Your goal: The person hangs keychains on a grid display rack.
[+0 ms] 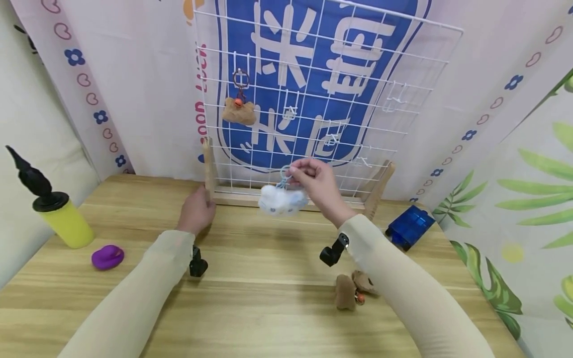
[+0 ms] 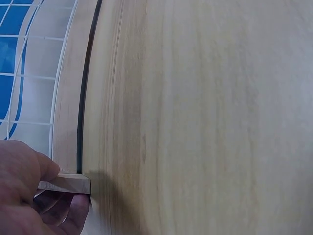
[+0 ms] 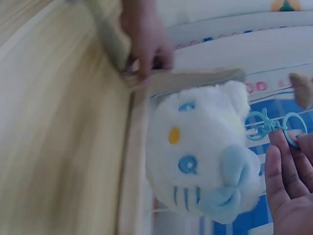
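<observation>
My right hand [image 1: 319,188] pinches the light blue ring of a white plush keychain [image 1: 282,200], which hangs in front of the lower part of a white wire grid rack [image 1: 273,127]. In the right wrist view the plush is a white cat head [image 3: 195,147] with blue eyes, a yellow nose and a light blue bow. My left hand [image 1: 196,211] grips the left end of the rack's wooden base [image 1: 237,199]; in the left wrist view thumb and fingers hold a wooden piece [image 2: 73,184] from both sides. Upper left on the grid, a brown plush keychain [image 1: 239,110] hangs from a hook.
Several white hooks [image 1: 290,112] sit on the grid. Brown plush keychains [image 1: 346,292] lie on the table [image 1: 250,308] under my right forearm. At the right is a blue box [image 1: 410,226]; at the left are a yellow pump [image 1: 69,226] and a purple object [image 1: 108,257].
</observation>
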